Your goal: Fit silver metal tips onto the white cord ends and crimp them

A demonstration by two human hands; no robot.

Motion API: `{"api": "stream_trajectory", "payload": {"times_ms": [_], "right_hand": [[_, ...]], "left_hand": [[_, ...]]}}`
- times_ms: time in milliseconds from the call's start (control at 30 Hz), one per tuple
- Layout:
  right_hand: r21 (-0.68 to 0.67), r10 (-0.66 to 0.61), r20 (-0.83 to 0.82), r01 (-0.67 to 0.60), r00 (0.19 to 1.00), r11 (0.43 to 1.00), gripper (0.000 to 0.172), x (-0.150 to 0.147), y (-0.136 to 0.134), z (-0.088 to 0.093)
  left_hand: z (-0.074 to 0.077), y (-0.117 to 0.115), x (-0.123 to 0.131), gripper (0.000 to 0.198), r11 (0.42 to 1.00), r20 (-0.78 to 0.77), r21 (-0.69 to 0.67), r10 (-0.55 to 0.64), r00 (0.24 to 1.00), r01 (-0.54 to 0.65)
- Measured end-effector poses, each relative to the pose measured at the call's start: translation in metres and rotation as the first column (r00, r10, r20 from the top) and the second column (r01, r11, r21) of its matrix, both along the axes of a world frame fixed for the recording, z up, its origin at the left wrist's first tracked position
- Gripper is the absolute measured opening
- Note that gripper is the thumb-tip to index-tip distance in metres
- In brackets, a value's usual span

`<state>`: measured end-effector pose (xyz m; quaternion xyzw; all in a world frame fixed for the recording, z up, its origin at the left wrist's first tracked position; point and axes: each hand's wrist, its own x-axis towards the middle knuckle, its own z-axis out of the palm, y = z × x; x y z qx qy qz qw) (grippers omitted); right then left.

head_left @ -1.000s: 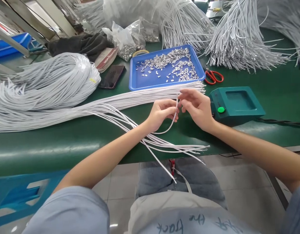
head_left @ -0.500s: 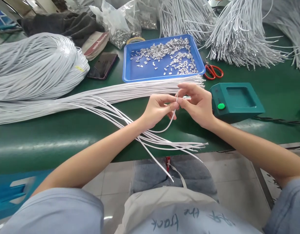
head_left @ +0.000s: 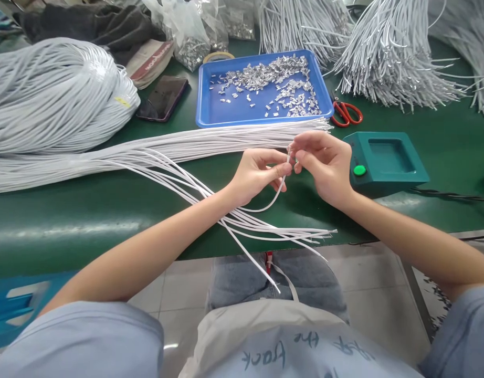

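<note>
My left hand [head_left: 258, 173] pinches the end of one white cord [head_left: 271, 200], which curves down and back toward the loose strands [head_left: 265, 231] at the table's front edge. My right hand [head_left: 324, 160] is closed in a pinch at the same cord tip, fingertips touching the left hand's; a small metal piece seems to sit there, too small to be sure. A long bundle of white cords [head_left: 210, 142] lies across the green table [head_left: 88, 210] just behind both hands. A blue tray [head_left: 210, 110] holds several small metal clips [head_left: 281, 86].
A teal box with a green button [head_left: 383, 160] stands right of my right hand. Red scissors [head_left: 346, 113], a dark phone [head_left: 163, 98], bags of clips [head_left: 192, 39], a big coil of white cord [head_left: 56, 94] and heaps of cut cords [head_left: 387, 58] surround the tray.
Both hands stayed joined at the cord tip, with small finger shifts. The view tilted so the table sits slightly higher and nearer.
</note>
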<state>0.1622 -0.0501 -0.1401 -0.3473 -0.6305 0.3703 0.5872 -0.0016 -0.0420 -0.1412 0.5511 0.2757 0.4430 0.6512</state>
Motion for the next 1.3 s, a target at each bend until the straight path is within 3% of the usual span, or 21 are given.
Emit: {"api": "stream_trajectory", "payload": {"times_ms": [300,533,733,1100,1300], "right_hand": [[0.046,-0.031,0.052,0.028,0.998,0.999,0.017,0.0025,-0.0012,0.0031],[-0.109,0.005,0.055,0.001,0.998,0.994,0.022,0.0026,-0.0015,0.0054],[-0.225,0.099,-0.093,-0.118,0.991,0.967,0.035,0.0010,-0.0017,0.0039],[-0.061,0.025,0.072,-0.020,0.997,0.998,0.032,-0.0011,-0.0055,0.0014],[-0.015,-0.089,0.103,0.091,0.991,0.996,0.019,0.0025,-0.0035,0.0015]], "left_hand": [[0.0017,-0.0007,0.0015,0.042,0.999,-0.047,0.003,0.041,0.998,-0.041],[0.0005,-0.0018,0.0047,0.035,0.981,-0.082,0.149,0.140,0.987,-0.127],[0.0035,-0.0048,0.0069,0.035,0.994,-0.028,0.086,0.070,0.997,-0.068],[0.0048,-0.0063,0.0062,0.036,0.998,-0.030,0.056,0.045,0.999,-0.043],[0.0032,-0.0046,0.0055,0.042,0.996,-0.063,0.055,0.070,0.996,-0.067]]}}
